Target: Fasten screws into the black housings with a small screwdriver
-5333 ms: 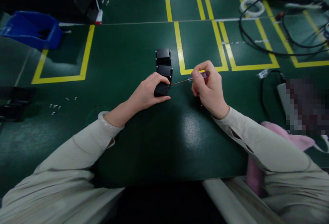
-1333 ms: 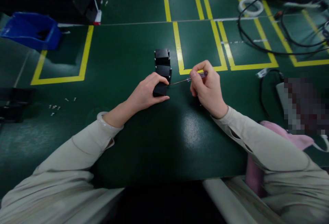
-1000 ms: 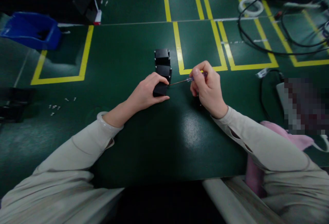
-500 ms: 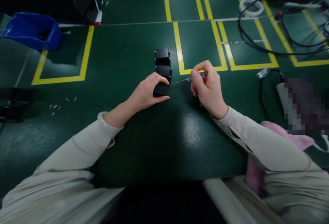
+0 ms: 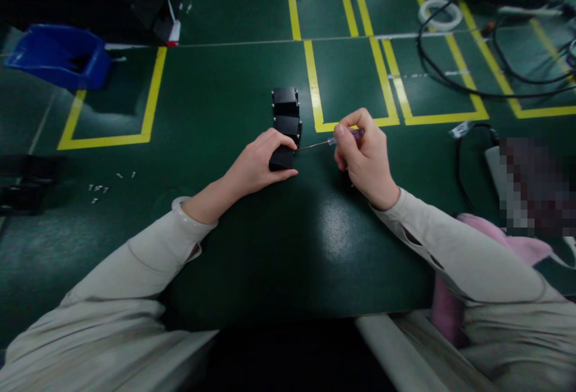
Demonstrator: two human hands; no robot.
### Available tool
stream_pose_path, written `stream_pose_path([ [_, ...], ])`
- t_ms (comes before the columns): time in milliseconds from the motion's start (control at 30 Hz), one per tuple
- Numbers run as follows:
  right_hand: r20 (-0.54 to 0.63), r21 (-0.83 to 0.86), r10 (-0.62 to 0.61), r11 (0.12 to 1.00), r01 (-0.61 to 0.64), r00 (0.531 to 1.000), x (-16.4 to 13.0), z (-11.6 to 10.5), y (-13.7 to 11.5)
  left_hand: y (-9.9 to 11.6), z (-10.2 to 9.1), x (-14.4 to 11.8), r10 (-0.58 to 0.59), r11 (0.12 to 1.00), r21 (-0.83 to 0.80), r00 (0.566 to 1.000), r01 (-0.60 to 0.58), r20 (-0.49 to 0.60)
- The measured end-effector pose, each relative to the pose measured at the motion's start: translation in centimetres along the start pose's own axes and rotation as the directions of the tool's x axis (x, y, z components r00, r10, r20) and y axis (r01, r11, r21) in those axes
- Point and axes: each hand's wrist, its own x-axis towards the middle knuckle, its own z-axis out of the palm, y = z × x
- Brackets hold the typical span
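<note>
Nothing has shifted since a moment ago. Left of the three black boxes, a blue bin (image 5: 60, 54) holds something dark, too dim to tell. The left hand (image 5: 258, 161) grips the nearest black box (image 5: 282, 158); the right hand (image 5: 364, 155) pinches one screwdriver (image 5: 330, 140), tip touching that box.

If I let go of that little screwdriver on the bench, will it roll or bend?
The screwdriver looks round-handled, so it would probably roll on the smooth green table. Its thin metal shaft seems stiff. Pinched in the right hand, it is likely light.
</note>
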Motion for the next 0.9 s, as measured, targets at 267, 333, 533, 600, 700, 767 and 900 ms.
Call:
stream_pose_path([
  [267,0.010,0.023,-0.014,1.000,0.013,1.000,-0.12,0.00,0.69,-0.12,0.04,-0.01,0.003,1.000,0.002,1.000,-0.003,0.000],
  [333,0.005,0.021,-0.006,1.000,0.006,1.000,-0.13,0.03,0.64,-0.10,0.02,0.00,0.003,1.000,0.002,1.000,-0.003,0.000],
  [533,0.003,0.010,0.018,1.000,-0.018,1.000,-0.16,0.10,0.11,-0.08,0.00,-0.02,0.015,1.000,0.006,1.000,-0.015,-0.003],
  [600,-0.001,0.005,0.031,1.000,-0.031,1.000,-0.19,0.09,-0.05,-0.09,-0.01,-0.03,0.005,1.000,0.004,1.000,-0.005,0.004],
  [700,0.009,-0.014,0.048,0.999,-0.048,0.999,-0.14,0.00,-0.11,-0.08,-0.01,-0.03,-0.006,1.000,-0.002,1.000,0.006,0.011],
  [767,0.022,-0.027,0.049,0.998,-0.049,0.999,-0.07,-0.06,-0.05,-0.05,-0.02,-0.01,-0.015,1.000,-0.005,1.000,0.015,0.015],
  [900,0.024,-0.025,0.042,0.999,-0.041,0.999,-0.03,-0.08,0.03,-0.01,-0.08,0.03,-0.022,1.000,-0.005,1.000,0.022,0.021],
])
